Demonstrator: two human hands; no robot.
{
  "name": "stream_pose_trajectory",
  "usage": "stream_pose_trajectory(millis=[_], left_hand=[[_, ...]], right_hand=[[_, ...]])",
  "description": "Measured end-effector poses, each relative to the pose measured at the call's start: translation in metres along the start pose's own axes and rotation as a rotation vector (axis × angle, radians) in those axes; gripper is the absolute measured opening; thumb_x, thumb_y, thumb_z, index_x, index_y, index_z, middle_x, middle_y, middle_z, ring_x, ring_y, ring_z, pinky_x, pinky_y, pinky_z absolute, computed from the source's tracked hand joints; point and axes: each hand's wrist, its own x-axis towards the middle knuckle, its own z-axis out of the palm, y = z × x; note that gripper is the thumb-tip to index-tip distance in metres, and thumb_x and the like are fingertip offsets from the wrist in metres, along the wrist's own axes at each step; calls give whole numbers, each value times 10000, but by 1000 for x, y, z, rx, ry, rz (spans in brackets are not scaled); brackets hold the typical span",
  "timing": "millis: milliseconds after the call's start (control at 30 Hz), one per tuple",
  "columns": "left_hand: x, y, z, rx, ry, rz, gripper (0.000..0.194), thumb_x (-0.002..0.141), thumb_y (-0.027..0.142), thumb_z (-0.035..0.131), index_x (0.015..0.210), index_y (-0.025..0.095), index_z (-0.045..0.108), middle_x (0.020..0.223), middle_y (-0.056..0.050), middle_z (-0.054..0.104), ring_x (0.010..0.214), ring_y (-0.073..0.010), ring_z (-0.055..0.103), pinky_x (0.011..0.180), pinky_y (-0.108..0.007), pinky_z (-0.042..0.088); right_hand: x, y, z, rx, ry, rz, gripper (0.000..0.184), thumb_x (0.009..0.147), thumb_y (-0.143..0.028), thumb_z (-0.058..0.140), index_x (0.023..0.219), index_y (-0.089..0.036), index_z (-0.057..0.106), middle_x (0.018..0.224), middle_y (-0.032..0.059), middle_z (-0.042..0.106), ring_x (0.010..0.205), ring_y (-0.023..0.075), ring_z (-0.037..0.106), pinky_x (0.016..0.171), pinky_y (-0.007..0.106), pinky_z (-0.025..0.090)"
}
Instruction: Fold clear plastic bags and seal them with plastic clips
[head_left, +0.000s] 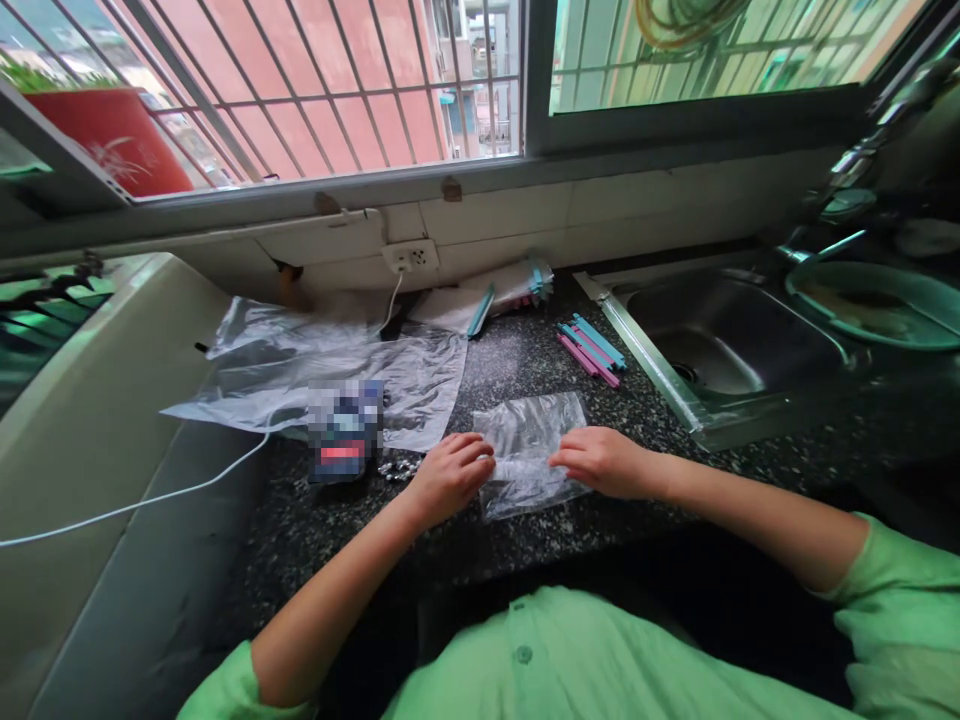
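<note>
A small clear plastic bag [531, 425] lies on the speckled dark counter in front of me, creased across its middle. My left hand [456, 468] is closed at the bag's left edge, fingers bent together. At the opposite edge, my right hand [600, 460] pinches the plastic between thumb and fingers. Beyond the bag, to the right, sits a small pile of blue and pink plastic strips [590, 350]. Further back lies a bundle of clear bags [499, 285] with blue and pink strips at its end, and one blue strip [481, 312] rests nearby.
Large clear plastic sheeting [337, 350] spreads over the left of the counter. A blurred-out device [345, 435] with a white cable [187, 489] lies beside my left hand, next to a small beaded chain [397, 469]. A steel sink [720, 330] and a greenish basin [885, 300] are at right.
</note>
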Motion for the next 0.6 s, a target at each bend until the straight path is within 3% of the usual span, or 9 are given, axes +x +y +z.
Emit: stream_pose_trajectory(millis=[167,300,433,500,600], left_hand=[[-16,15,3,28,-85,66,130,819,159,480,871,174,598,926,-45,667,923,-185,560,800,-319,432],[-24,19,-7,-114,-110,26,252,760,143,494,998,173,569,962,-65,644,921,-188,556,798,-324,448],[-22,-3,-21,-144,52,-285,339,740,118,465,1069,153,539,969,-96,602,914,-198,533,805,-355,458],[-15,-18,-21,-112,-32,-365,327,741,153,491,1061,170,559,960,-87,593,932,-218,519,820,-384,455],[2,-34,-10,-130,-178,-305,321,730,176,533,1047,182,581,982,-84,593,931,-218,525,822,-375,457]], right_hand=[[-7,-8,6,85,-122,6,165,764,-147,529,895,-173,626,758,46,616,701,147,555,614,242,390],[-7,-5,-6,254,-194,-10,135,770,-209,556,886,-184,621,745,26,627,675,129,563,592,221,394],[-9,32,-20,285,15,262,156,805,-256,506,861,-167,621,757,46,634,672,131,569,623,235,413],[-12,54,-20,229,48,409,151,774,-241,521,861,-177,626,770,46,636,681,142,571,636,252,420],[-15,74,-10,264,-17,501,209,735,-262,555,908,-171,628,783,42,635,692,150,572,650,270,434]])
